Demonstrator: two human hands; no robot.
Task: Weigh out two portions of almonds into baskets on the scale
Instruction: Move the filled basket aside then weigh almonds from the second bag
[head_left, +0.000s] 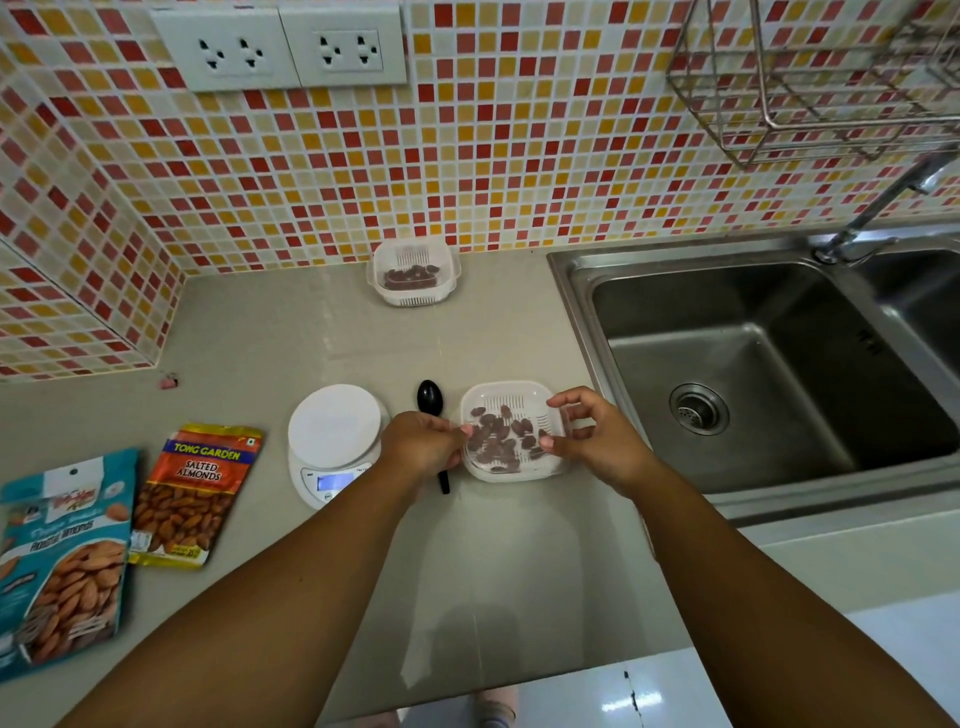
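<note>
Almonds (501, 436) lie in a loose single layer inside a white slotted basket (519, 391) positioned on the countertop (260, 343), between the scale (335, 434) and the sink (769, 364). The left hand (423, 441) grips the basket's left rim, fingers curled over the edge. The right hand (589, 434) holds the right rim: the thumb pinches the near right side, and the remaining fingers arch over the far right corner. Whether the basket rests on the countertop or is lifted slightly cannot be determined.

The scale is white with a round platform; nothing is on the platform, and its display is lit but unreadable. A black spoon (431, 397) lies between the scale and the basket, its handle partly hidden under the left hand.

A second basket (414, 278) stands against the tiled wall (467, 156), well apart from the first, and contains a smaller portion of almonds.

At the left of the countertop lie two almond packets: an orange packet (195, 493) labelled "Salted Almonds" and a teal packet (65, 561) beside it.
</note>
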